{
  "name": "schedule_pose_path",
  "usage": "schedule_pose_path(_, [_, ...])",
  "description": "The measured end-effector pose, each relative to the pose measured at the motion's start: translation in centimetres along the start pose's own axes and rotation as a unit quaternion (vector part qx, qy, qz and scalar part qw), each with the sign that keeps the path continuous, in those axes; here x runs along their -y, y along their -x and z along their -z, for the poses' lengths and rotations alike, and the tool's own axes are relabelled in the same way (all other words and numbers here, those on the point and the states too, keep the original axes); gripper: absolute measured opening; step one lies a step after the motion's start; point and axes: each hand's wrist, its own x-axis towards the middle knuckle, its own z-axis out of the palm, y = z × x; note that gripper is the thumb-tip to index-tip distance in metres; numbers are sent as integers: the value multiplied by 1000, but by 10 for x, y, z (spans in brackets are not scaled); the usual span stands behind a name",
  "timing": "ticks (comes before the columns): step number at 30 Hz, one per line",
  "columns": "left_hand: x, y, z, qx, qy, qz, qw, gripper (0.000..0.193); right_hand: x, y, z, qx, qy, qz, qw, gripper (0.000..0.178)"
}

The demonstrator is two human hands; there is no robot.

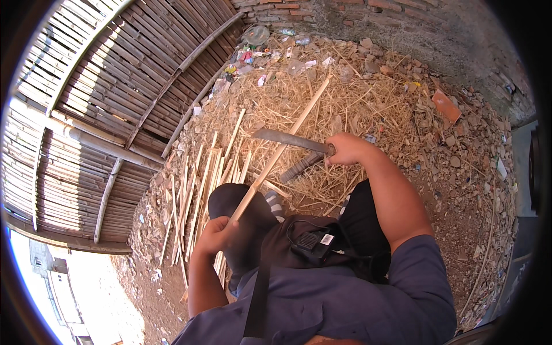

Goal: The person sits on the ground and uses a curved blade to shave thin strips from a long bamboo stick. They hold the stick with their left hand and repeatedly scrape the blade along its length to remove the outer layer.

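Closed around the lower end of a long pale bamboo strip [261,177] is my left hand [214,236], beside my left knee. The strip slants up and away to the right. My right hand [347,148] grips a machete by its handle, which the fingers mostly hide. Its broad grey machete blade [294,140] points left and crosses the strip; whether the edge touches it I cannot tell. Below the blade, a dark ridged rod [302,167] lies slanted over the shavings. Many similar bamboo strips [192,195] lie in a loose bundle left of my left leg.
Straw-like bamboo shavings [379,109] cover the ground ahead, with rubble and plastic litter around them. A slatted bamboo wall [115,98] stands on the left, a brick wall [437,40] at the back. An orange tile piece [446,106] lies far right. A black device [313,242] rests on my lap.
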Motion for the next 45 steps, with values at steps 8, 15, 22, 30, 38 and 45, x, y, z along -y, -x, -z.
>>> schedule_pose_path(8, [-2,-1,1,7,3,8,1000,31,-8,-4,-5,4,-6,12,1000,47])
schedule_pose_path(15, [1,-2,1,-4,-1,13,1000,30,-8,-3,-6,3,-22,16,1000,45])
schedule_pose_path(22, [2,-4,1,0,-5,9,1000,30,-6,-1,-4,10,-7,19,1000,48])
schedule_pose_path(30, [4,-5,2,1,-10,10,1000,30,-7,-1,-7,47,-21,5,999,44])
schedule_pose_path(38, [2,-4,1,-3,-15,12,1000,30,-10,-5,-9,58,-11,3,998,47])
schedule_pose_path(45, [6,-6,3,1,-4,19,1000,30,-5,-2,-6,64,-24,-8,998,43])
